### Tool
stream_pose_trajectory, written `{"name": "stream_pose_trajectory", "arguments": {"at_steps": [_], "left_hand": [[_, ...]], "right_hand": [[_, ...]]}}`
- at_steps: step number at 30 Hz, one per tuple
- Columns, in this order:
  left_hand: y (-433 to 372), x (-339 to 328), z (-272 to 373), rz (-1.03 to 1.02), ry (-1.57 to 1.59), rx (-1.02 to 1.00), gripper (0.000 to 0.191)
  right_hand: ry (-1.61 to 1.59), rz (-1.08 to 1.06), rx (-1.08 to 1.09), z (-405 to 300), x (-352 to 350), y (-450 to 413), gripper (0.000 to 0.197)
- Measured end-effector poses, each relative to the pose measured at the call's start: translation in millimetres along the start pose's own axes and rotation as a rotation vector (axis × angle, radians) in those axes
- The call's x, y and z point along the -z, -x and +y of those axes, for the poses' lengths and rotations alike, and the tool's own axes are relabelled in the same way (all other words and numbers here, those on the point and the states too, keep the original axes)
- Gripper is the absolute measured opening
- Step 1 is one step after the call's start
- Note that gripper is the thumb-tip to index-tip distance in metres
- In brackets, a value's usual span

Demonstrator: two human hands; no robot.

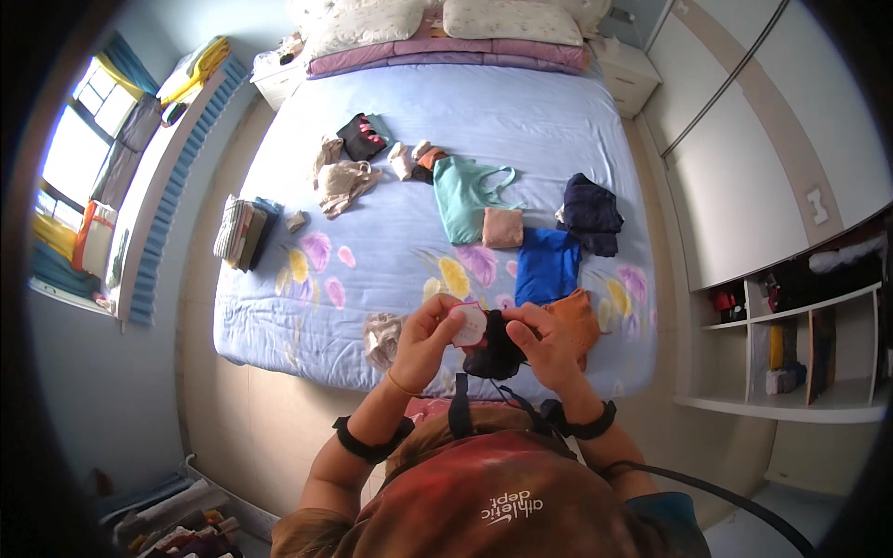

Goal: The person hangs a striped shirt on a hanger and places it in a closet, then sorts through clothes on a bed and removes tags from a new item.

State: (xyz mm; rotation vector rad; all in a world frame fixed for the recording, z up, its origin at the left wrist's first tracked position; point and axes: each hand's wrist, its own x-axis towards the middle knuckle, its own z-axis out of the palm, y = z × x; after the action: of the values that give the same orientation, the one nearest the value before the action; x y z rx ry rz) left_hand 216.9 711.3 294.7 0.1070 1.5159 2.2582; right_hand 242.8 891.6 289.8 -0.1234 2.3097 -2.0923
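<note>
My left hand [425, 338] pinches a white tag with a red edge [469, 326] between thumb and fingers. The tag bears writing and lies against a bundle of black fabric [495, 349]. My right hand [548, 342] grips the upper right side of that black bundle with its fingers. The bundle is held up over the near edge of the bed. Just beyond my right hand are an orange knitted garment [582, 321] and a folded blue cloth [548, 261]. A crumpled beige item [382, 338] lies beside my left hand.
On the bed's blue sheet [391, 272] lie a teal strap top [464, 199], a folded pink cloth [502, 227], navy garments [591, 213], beige garments [343, 185], a black folded garment [361, 137] and a stack of folded clothes [244, 234]. A shelf unit [781, 404] stands right.
</note>
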Motion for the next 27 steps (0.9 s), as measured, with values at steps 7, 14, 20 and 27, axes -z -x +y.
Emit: {"name": "stream_pose_trajectory", "arguments": {"at_steps": [7, 14, 20, 27], "left_hand": [[16, 0, 12, 0.049, -0.345, -0.153, 0.012], [19, 0, 21, 0.169, -0.234, -0.16, 0.018], [19, 4, 16, 0.171, -0.243, -0.2, 0.018], [16, 10, 10, 0.091, -0.253, -0.15, 0.017]], "right_hand": [[0.155, -0.022, 0.292, -13, -14, -5, 0.018], [-0.284, -0.136, -0.106, -21, -22, -1, 0.012], [-0.193, -0.213, -0.136, -23, -23, -1, 0.017], [-0.252, -0.29, -0.162, -22, -20, 3, 0.016]]}}
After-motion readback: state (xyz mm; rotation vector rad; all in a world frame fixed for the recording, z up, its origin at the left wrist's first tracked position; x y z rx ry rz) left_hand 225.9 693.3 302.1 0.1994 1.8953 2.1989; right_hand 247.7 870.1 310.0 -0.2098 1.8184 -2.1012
